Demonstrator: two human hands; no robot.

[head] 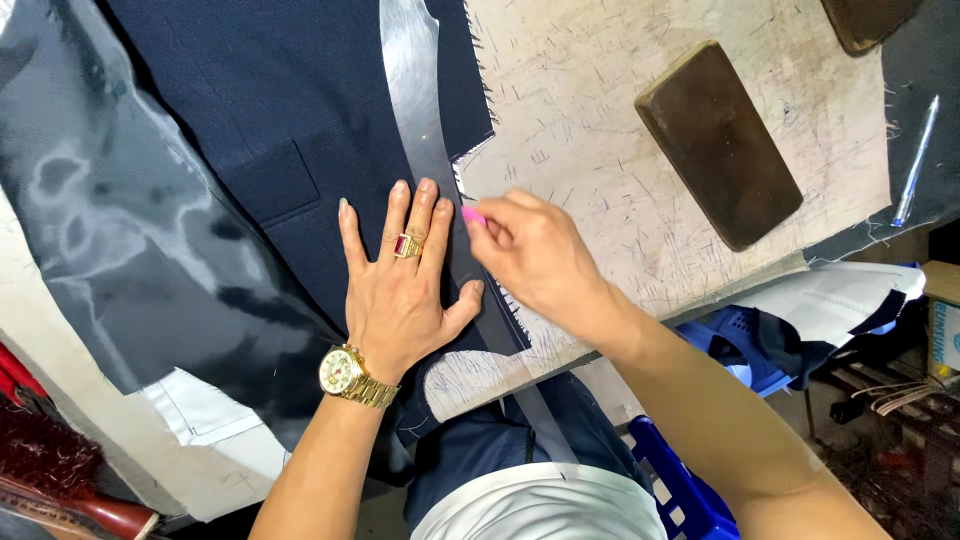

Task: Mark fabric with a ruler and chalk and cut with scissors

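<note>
My left hand (400,285) lies flat, fingers spread, on dark navy cloth (270,130) and presses down a long clear curved ruler (420,110) that runs along the cloth's right edge. It wears a ring with a red stone and a gold wristwatch. My right hand (535,255) pinches a small pink piece of tailor's chalk (473,216), its tip touching the ruler's edge just right of my left fingertips. Shiny dark lining (110,250) is attached to the cloth's left side.
The scratched white worktable (600,120) carries a brown rectangular block (718,145), a second brown block (865,18) at the top right, and a blue pen (915,160) on dark fabric. A blue plastic basket (690,490) and white paper (840,295) sit below the table edge.
</note>
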